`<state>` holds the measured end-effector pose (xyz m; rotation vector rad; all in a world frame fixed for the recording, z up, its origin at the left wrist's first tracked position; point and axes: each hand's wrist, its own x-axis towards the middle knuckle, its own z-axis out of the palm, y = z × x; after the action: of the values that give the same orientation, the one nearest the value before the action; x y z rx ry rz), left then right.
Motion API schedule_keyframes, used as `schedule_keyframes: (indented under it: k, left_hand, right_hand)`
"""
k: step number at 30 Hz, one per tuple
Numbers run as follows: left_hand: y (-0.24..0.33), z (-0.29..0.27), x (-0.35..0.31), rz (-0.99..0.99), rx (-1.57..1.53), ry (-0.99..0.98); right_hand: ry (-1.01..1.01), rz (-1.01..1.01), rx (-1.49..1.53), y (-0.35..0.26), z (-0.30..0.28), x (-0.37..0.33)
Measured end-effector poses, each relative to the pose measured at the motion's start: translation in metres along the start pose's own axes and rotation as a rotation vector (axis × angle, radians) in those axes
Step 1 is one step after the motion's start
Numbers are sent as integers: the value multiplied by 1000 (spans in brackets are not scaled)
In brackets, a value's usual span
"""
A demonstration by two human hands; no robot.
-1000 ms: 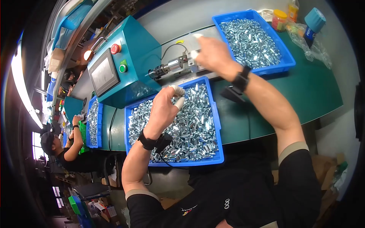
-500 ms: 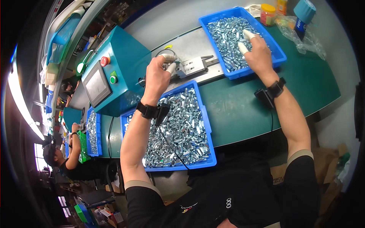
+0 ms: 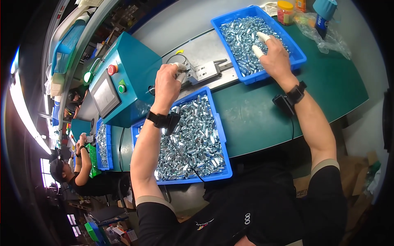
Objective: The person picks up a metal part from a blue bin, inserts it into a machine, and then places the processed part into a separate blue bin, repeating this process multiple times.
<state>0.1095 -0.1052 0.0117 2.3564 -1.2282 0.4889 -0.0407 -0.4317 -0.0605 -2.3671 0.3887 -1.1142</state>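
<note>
My left hand point(image 3: 166, 85) curls at the metal fixture point(image 3: 207, 70) (whether it pinches anything, I cannot tell). My right hand point(image 3: 277, 60) is spread over the small metal parts point(image 3: 243, 37) in the far right tray point(image 3: 298, 60). Similar pieces point(image 3: 197, 143) fill the near tray point(image 3: 223, 136); left stands the teal machine point(image 3: 137, 61).

Head cam here is the left fisheye of a pair, looking down past the person's own shirt point(image 3: 254, 201) at the bench point(image 3: 256, 123). It's pretty near, with the left hand point(image 3: 167, 84) and right hand point(image 3: 276, 59) above mid-frame, and straight edges bow toward the black rim.
</note>
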Motion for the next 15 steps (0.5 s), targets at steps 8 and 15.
schedule_keyframes:
  k: [8, 15]
  left_hand:
    - [-4, 0, 3, 83, 87, -26]
    - [-9, 5, 0, 72, 83, 0]
  right_hand:
    - [-4, 14, -10, 1, 2, -1]
    - [-10, 7, -5, 1, 2, -1]
